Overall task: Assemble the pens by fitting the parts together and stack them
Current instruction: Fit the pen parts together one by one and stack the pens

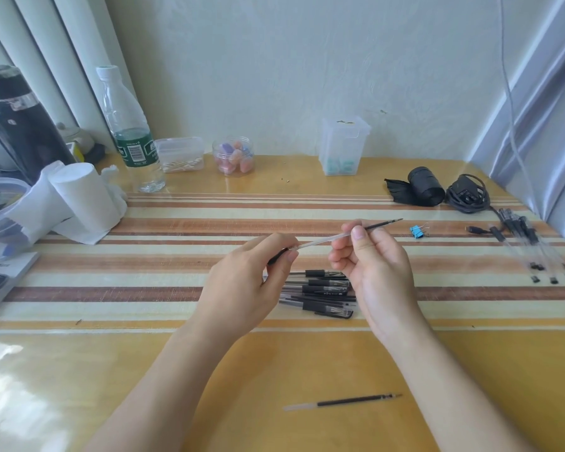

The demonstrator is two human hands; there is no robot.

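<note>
Up close, little writing can be made out: the water bottle (129,128) wears a green label with a white barcode panel, its characters too small to read, and pale print on the black grips of the pens cannot be read either.

Both hands hang just above the pile of pens (318,293), which I take as my landmark. The left hand (245,288) pinches one end of a refill (343,235), and the right hand (372,265) holds it nearer the tip between thumb and fingers, so each grip is closed on that one thin tube, whose dark tip points right and away. A second refill (341,401) lies alone on the bare yellow part nearer the person than the pile. Far right of the pile, a fan of clear pens (535,249) rests by the edge, with a blue binder clip (417,231) between that fan and the hands.

The tabletop (144,288) is glossy, yellow with brown and cream stripes. Beyond the pile stand a jar of pastel pieces (233,155) and a clear box (343,145) against a pale wall; tissue rolls (75,197) sit to its left.
</note>
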